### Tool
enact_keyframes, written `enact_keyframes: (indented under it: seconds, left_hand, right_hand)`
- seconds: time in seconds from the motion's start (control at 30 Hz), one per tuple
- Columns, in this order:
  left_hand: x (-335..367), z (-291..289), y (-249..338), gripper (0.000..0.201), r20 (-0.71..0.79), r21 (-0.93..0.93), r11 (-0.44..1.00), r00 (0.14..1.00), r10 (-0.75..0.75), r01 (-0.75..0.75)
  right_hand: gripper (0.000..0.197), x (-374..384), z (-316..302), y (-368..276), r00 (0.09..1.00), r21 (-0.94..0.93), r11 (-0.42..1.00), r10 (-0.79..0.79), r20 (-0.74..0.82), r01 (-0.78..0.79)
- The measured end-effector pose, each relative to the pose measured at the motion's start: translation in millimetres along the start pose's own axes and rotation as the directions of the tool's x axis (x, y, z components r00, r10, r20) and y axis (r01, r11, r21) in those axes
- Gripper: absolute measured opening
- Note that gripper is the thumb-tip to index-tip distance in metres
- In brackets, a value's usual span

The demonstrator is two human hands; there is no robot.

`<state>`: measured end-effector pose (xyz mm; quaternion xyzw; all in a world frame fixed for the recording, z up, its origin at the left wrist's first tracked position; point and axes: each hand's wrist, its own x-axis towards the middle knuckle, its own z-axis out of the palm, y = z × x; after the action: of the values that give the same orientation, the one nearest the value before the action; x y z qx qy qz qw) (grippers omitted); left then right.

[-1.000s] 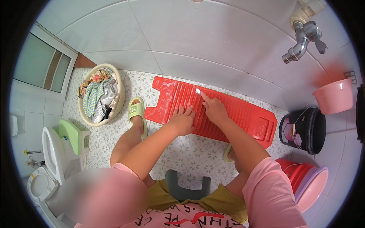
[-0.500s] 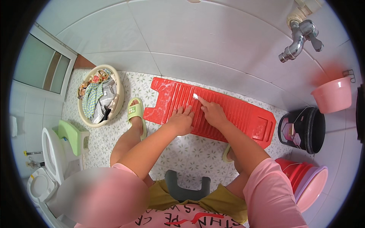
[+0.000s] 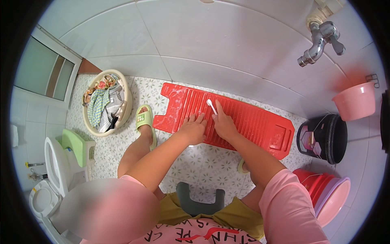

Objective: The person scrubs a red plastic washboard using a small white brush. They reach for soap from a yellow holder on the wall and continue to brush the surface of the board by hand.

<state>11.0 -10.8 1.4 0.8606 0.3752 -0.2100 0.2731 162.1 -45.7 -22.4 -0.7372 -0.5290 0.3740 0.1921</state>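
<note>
A long red washboard (image 3: 260, 126) with ridges lies slantwise before me, wet and with traces of suds on its left part. My left hand (image 3: 192, 129) rests flat on its near edge, fingers spread, holding nothing. Just right of it, my right hand (image 3: 224, 124) is closed around a slim white toothbrush (image 3: 211, 105). The brush's small head points away from me, over the ridges in the board's middle. My right index finger stretches out beside the handle, and the handle's lower end is hidden in the hand.
A cream basket (image 3: 129, 101) of clothes stands at the left, near a green stool (image 3: 75, 144) and a toilet (image 3: 57, 162). On the right are a black bucket (image 3: 337, 138), red bucket (image 3: 310, 183), pink basin (image 3: 335, 201) and hanging pink pail (image 3: 355, 103). A metal tap (image 3: 319, 44) juts out above.
My right hand has shifted slightly left and toward me, and its index finger has lifted off the toothbrush, showing more of the handle. My left hand stays in place.
</note>
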Motion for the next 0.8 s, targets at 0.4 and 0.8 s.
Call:
enact_keyframes:
  seconds: [0.4,0.8]
  left_hand:
    - [0.1,0.4,-0.2,0.067,0.009,-0.007,1.000,1.000,-0.001,0.001]
    - [-0.1,-0.6,0.9,0.066,0.001,-0.004,1.000,1.000,0.008,-0.008]
  right_hand:
    - [0.053,1.4,-0.9,-3.4,0.996,-0.088,0.993,-0.079,0.051,0.083]
    - [0.048,13.4,-8.5,-2.4,0.994,-0.078,0.992,-0.100,-0.043,0.096]
